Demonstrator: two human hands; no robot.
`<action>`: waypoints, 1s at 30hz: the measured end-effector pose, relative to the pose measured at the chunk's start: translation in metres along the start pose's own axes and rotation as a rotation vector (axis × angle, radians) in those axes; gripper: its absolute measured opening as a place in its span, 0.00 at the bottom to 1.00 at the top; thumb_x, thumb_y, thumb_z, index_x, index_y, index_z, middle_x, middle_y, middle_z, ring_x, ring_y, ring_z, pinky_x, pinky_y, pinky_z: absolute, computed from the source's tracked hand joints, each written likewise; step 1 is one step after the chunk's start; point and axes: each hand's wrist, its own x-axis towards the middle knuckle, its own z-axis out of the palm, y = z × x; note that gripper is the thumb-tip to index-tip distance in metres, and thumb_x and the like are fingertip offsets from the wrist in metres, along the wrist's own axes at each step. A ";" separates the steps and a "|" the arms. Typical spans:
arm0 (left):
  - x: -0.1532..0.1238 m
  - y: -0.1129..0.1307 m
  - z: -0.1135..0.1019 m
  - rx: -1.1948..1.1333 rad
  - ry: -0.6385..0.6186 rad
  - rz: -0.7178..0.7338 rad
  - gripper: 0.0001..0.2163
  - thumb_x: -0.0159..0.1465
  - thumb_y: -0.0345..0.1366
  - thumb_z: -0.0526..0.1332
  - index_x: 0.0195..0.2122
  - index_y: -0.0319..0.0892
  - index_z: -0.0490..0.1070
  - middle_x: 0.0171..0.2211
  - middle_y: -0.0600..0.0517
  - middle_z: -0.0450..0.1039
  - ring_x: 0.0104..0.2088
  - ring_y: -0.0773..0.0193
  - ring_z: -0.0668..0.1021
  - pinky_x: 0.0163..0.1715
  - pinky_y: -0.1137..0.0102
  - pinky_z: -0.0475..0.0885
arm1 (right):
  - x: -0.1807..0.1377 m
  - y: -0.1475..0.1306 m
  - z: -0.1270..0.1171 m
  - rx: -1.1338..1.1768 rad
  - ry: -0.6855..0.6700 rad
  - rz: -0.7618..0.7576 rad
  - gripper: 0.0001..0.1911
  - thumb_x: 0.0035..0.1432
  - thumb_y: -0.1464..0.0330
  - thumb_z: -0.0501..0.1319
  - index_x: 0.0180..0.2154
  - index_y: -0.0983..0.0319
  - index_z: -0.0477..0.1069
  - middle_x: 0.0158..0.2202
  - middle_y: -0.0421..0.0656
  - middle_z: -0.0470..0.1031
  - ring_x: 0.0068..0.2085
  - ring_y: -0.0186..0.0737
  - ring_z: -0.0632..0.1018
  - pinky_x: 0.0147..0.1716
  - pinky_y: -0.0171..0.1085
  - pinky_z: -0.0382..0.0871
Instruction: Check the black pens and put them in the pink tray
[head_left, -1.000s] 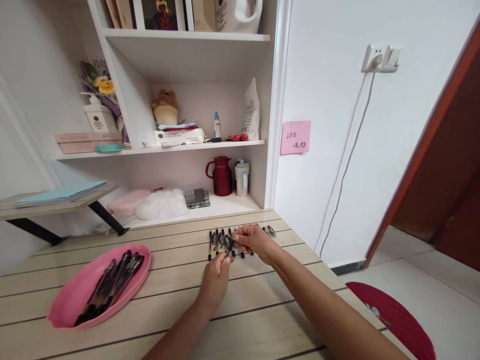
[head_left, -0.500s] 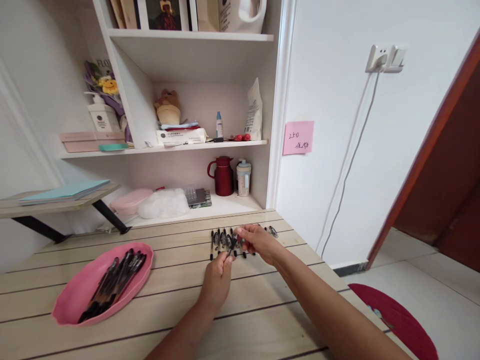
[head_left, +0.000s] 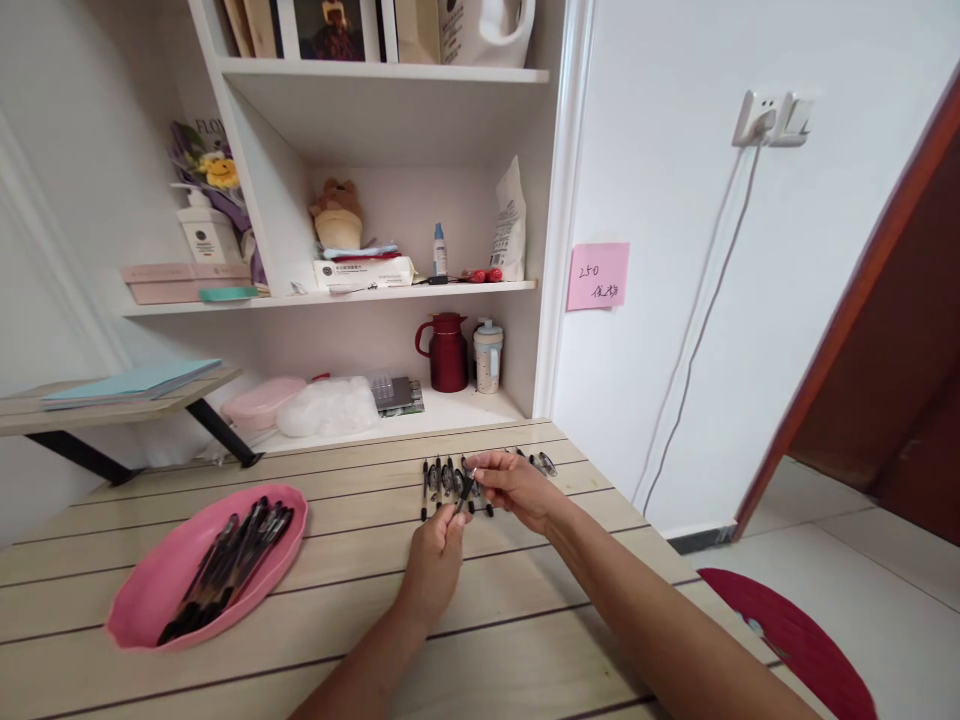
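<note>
Pen (head_left: 464,491) is pinched between both hands' fingers just above the pen row (head_left: 450,478), so I'd keep it parallel.

Right hand (head_left: 510,485) shifted left (slightly)

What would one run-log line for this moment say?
left hand: holds pen | right hand: on same pen | pen row: on table | pink tray: pens inside
</note>
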 end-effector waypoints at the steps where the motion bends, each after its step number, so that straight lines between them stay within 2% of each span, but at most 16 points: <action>1: 0.000 -0.001 0.000 -0.002 0.000 -0.002 0.16 0.58 0.43 0.49 0.33 0.38 0.70 0.12 0.58 0.59 0.16 0.68 0.63 0.20 0.74 0.59 | 0.000 0.000 0.000 0.005 -0.001 0.002 0.15 0.37 0.65 0.67 0.30 0.65 0.69 0.17 0.33 0.63 0.16 0.23 0.61 0.14 0.27 0.47; 6: 0.000 -0.002 0.000 -0.008 -0.018 -0.006 0.16 0.58 0.43 0.48 0.33 0.38 0.70 0.12 0.58 0.59 0.16 0.68 0.64 0.20 0.74 0.59 | 0.000 0.002 0.000 -0.013 0.037 -0.015 0.14 0.37 0.64 0.67 0.22 0.64 0.65 0.13 0.32 0.59 0.15 0.23 0.58 0.13 0.27 0.45; 10: 0.000 0.000 -0.001 -0.016 -0.012 -0.014 0.16 0.58 0.44 0.49 0.34 0.38 0.71 0.12 0.57 0.60 0.17 0.67 0.65 0.20 0.74 0.59 | 0.001 0.004 0.000 -0.016 -0.022 -0.004 0.15 0.36 0.64 0.67 0.28 0.64 0.68 0.16 0.32 0.62 0.16 0.23 0.60 0.14 0.27 0.47; 15: -0.002 0.001 -0.001 -0.018 -0.005 -0.014 0.16 0.57 0.44 0.49 0.33 0.39 0.71 0.12 0.57 0.61 0.17 0.67 0.65 0.20 0.74 0.59 | 0.001 0.007 0.000 -0.047 0.012 -0.030 0.14 0.36 0.63 0.67 0.23 0.64 0.64 0.13 0.31 0.59 0.15 0.23 0.58 0.14 0.28 0.44; 19: -0.001 0.000 -0.001 -0.008 -0.017 -0.014 0.16 0.58 0.43 0.48 0.33 0.38 0.70 0.12 0.57 0.60 0.16 0.68 0.64 0.20 0.74 0.59 | 0.001 0.006 0.000 -0.051 -0.037 -0.017 0.15 0.37 0.63 0.66 0.28 0.63 0.67 0.16 0.32 0.62 0.16 0.24 0.60 0.14 0.28 0.46; 23: -0.001 -0.001 -0.001 0.004 -0.033 -0.012 0.16 0.58 0.43 0.48 0.34 0.39 0.70 0.13 0.57 0.61 0.17 0.67 0.65 0.21 0.74 0.59 | 0.001 0.007 0.000 -0.074 0.017 -0.018 0.14 0.36 0.63 0.66 0.23 0.63 0.64 0.13 0.31 0.59 0.14 0.24 0.58 0.13 0.28 0.45; 27: -0.001 -0.002 -0.001 0.018 -0.026 -0.013 0.16 0.58 0.42 0.48 0.33 0.39 0.71 0.13 0.57 0.61 0.17 0.67 0.65 0.21 0.74 0.59 | 0.000 0.007 0.000 -0.080 -0.022 -0.010 0.14 0.37 0.63 0.66 0.27 0.63 0.66 0.15 0.32 0.62 0.15 0.24 0.60 0.14 0.28 0.46; 30: -0.001 -0.001 -0.001 0.025 -0.026 -0.014 0.15 0.58 0.42 0.48 0.33 0.39 0.71 0.13 0.57 0.62 0.17 0.66 0.66 0.21 0.74 0.59 | 0.001 0.006 -0.001 -0.083 -0.030 -0.021 0.14 0.37 0.65 0.66 0.28 0.64 0.68 0.14 0.32 0.61 0.15 0.23 0.59 0.14 0.28 0.46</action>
